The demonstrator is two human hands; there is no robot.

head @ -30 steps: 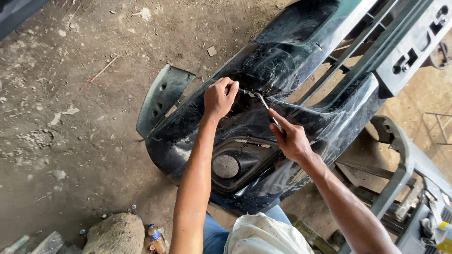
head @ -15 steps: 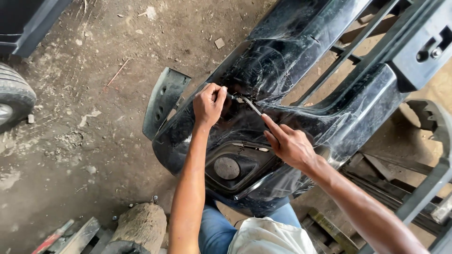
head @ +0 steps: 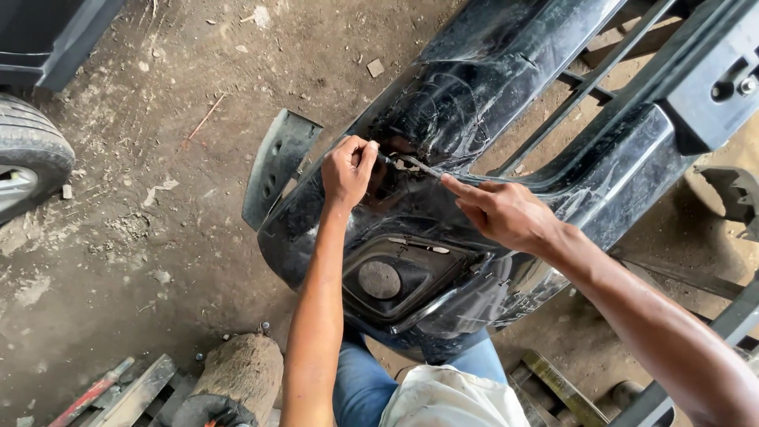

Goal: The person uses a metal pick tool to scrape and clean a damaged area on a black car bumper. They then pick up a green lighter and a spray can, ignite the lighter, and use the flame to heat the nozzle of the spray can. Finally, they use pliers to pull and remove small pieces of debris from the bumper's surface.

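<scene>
Car repair yard: dirt floor [head: 158, 237], tyre [head: 28, 154], detached bumper [head: 490, 103].

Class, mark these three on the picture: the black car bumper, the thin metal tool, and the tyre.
black car bumper [head: 506, 55], head view, on its glossy upper surface.
thin metal tool [head: 419, 165], head view, on the shaft between the two hands.
tyre [head: 32, 146], head view, on the tread.

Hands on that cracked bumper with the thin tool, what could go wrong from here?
1. The tool is slim and pressed at the crack; if it slips, its tip may jab the left hand pinching right beside it.
2. The bumper is already fractured there; prying could lengthen the split.
3. The bumper seems to rest on the person's lap and dirt floor, unclamped; pressure from the right hand might shift it.
</scene>
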